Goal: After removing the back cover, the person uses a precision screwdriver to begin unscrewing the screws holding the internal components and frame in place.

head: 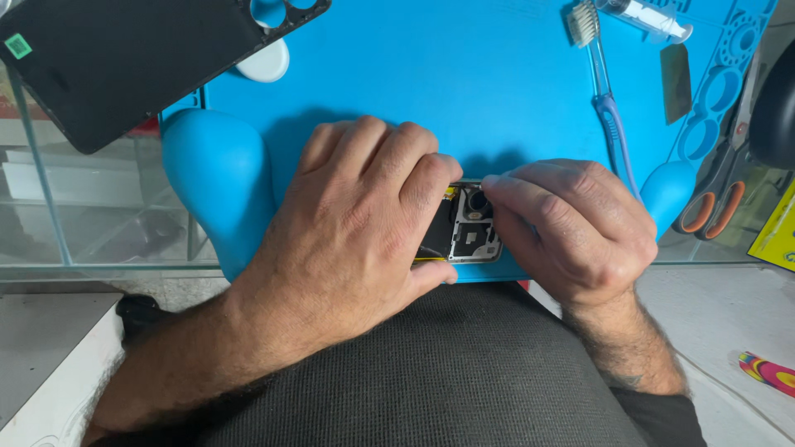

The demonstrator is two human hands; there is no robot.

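Far off to the upper left of the left hand (356, 219), a small green square label (17, 45) sits at the corner of a flat black back cover (124, 62) that lies tilted across the top edge of the blue work mat (464, 74); just past the cover's lower edge, a white rounded piece (267, 62) rests on the mat. Well to the right of the right hand (571, 228), at the frame's edge, a yellow package corner (777, 236) shows, its print too small to tell, and below it, near the right forearm, lies a striped, many-coloured strip (768, 372). The left hand lies palm down, knuckles up, with its fingers curled over and its thumb tucked under the near edge of an opened phone (468, 228), clamping it from the left. The right hand comes in from the other side, fingers bent and pressed together, fingertips touching the phone's right edge beside the round camera part; whether it pinches anything small cannot be told. The phone lies between the two hands at the near edge of the mat, its black and metal insides facing up. Beyond the right hand a toothbrush (600, 91) lies lengthwise, with a syringe (650, 18) past its bristles and orange-handled scissors (719, 194) further right.
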